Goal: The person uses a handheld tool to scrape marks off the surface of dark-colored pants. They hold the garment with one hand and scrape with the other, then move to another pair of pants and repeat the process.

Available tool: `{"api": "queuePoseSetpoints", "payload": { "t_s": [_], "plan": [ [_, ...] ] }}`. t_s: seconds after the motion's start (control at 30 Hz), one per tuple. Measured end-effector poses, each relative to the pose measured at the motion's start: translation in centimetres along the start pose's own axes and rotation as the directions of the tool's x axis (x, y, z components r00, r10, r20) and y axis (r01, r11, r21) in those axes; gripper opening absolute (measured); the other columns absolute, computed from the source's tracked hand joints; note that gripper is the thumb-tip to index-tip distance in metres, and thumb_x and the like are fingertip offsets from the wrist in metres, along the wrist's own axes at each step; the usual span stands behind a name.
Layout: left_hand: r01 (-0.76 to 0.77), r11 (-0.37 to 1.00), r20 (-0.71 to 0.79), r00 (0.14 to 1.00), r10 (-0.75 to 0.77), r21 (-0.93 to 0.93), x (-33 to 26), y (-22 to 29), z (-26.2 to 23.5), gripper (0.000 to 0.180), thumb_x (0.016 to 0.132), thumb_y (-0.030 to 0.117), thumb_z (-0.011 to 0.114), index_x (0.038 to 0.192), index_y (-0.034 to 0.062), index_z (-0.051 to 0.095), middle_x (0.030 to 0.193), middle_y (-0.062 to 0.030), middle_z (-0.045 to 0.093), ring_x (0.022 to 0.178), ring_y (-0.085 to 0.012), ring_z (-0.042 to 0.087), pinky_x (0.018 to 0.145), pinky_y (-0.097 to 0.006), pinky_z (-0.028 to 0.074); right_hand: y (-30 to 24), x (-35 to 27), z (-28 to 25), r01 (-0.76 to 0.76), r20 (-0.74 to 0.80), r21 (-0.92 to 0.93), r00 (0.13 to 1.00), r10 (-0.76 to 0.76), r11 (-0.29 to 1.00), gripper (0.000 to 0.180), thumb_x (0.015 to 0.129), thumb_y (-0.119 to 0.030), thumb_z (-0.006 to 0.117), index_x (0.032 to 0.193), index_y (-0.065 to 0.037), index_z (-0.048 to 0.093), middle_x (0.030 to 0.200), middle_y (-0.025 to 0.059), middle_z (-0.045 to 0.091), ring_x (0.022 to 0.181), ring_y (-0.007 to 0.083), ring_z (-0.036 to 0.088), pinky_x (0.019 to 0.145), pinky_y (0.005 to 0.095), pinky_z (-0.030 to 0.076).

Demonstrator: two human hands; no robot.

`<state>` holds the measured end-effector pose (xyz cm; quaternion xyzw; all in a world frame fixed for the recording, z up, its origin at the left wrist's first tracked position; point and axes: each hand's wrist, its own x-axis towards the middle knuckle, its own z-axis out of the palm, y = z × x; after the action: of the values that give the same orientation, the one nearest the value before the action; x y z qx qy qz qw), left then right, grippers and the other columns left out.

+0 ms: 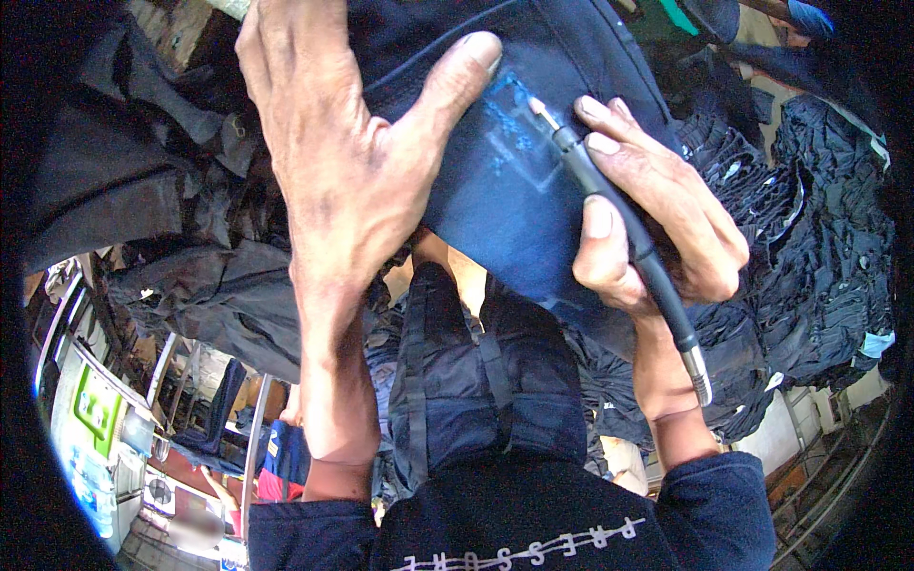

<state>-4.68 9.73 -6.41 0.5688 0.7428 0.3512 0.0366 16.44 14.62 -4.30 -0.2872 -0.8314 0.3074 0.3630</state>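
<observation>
A dark navy garment (476, 205) with stitched seams is spread in front of me. Pale angled lines and a bright blue scuffed patch (514, 112) mark its surface. My left hand (343, 143) lies flat on the cloth at the left, thumb stretched out beside the patch; its fingertips run past the top edge. In my right hand (657, 205) is a black pen-shaped handpiece (619, 195), gripped between thumb and fingers. Its pale narrow tip points up and left at the edge of the patch. A metal end sticks out below the hand.
Big heaps of dark folded garments (819, 238) stand at the right, and more dark cloth (105, 214) lies at the left. Beyond, at lower left, are metal rails, a green panel (95, 404) and another person (224, 500). Something blue (809, 17) shows at the top right.
</observation>
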Motion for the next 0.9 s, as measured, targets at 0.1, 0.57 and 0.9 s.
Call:
{"api": "queuePoseSetpoints", "payload": {
  "t_s": [0.1,0.57,0.9],
  "plan": [
    [0.002,1.0,-0.001,1.0,-0.002,0.006,-0.2,0.2,0.2,0.075,0.086,0.032,0.085,0.149,0.0043,0.054,0.162,-0.022,0.046,0.15,-0.0387,0.041,0.127,-0.05,0.03,0.1,-0.1,-0.2,0.006,-0.001,0.023,1.0,-0.006,1.0,0.025,0.086,-0.003,0.067,0.103,0.013,0.073,0.098,0.0296,0.078,0.104,0.0449,0.079,0.099,0.0592,0.062],
    [0.063,0.998,0.03,0.998,-0.063,0.004,0.0,1.2,-0.2,0.075,0.086,0.031,0.085,0.149,0.0035,0.054,0.162,-0.0216,0.046,0.151,-0.0383,0.041,0.127,-0.049,0.029,-0.4,-0.5,-1.0,-0.05,0.028,0.059,0.998,0.049,0.997,0.02,0.087,0.0,0.065,0.102,0.01,0.073,0.101,0.0304,0.078,0.104,0.044,0.079,0.099,0.0609,0.061],
    [0.099,0.995,0.077,0.992,-0.101,0.026,0.5,0.2,-0.7,0.074,0.087,0.032,0.084,0.149,0.0054,0.054,0.163,-0.0216,0.044,0.151,-0.0391,0.04,0.127,-0.049,0.03,-0.2,-1.0,-1.2,-0.045,-0.041,0.148,0.998,0.051,0.988,0.024,0.088,-0.007,0.066,0.102,0.011,0.073,0.096,0.0301,0.077,0.102,0.0444,0.079,0.098,0.0598,0.062]
  ]
}}
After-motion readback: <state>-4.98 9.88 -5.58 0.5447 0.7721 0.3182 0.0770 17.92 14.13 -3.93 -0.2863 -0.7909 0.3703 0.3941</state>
